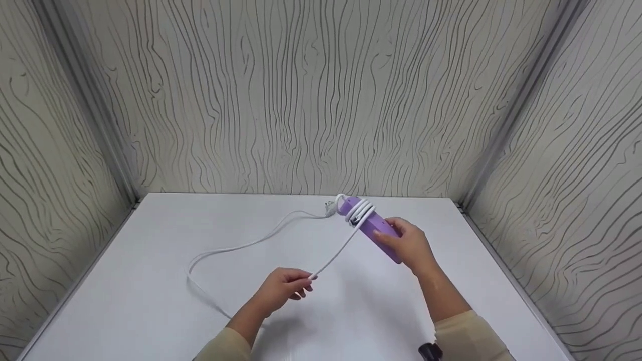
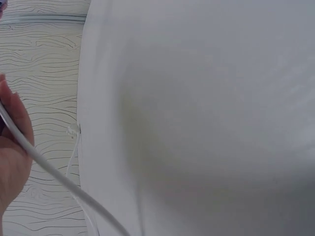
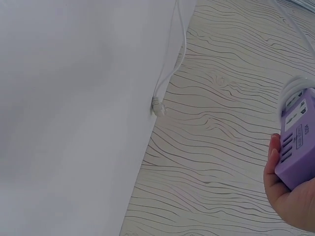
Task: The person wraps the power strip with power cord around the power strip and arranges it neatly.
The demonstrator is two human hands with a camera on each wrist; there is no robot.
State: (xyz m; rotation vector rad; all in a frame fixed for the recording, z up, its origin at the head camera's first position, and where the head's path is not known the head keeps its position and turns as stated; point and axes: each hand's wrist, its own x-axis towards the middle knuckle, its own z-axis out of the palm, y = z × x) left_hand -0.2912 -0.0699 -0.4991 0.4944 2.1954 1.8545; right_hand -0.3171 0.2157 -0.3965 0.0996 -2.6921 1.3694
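A purple power strip [image 1: 373, 228] is held up at a slant by my right hand [image 1: 412, 245], its fingers and thumb around the lower end. Several turns of white cord [image 1: 362, 210] wrap the strip's upper end. From there the cord runs taut down to my left hand [image 1: 285, 289], which pinches it between thumb and fingers. Sockets and slots show on the face of the strip [image 3: 297, 128] in the right wrist view. At the table's far edge lies the cord's white plug [image 3: 158, 106]. The left wrist view shows the cord [image 2: 59, 174] crossing my left hand [image 2: 15, 157].
The white table [image 1: 150, 240] fills the enclosure floor, with wood-grain panels [image 1: 281, 100] at the back and sides. Loose cord [image 1: 241, 246] curves over the left half of the table, from the plug toward the left forearm. A dark object [image 1: 430, 351] sits by the right sleeve.
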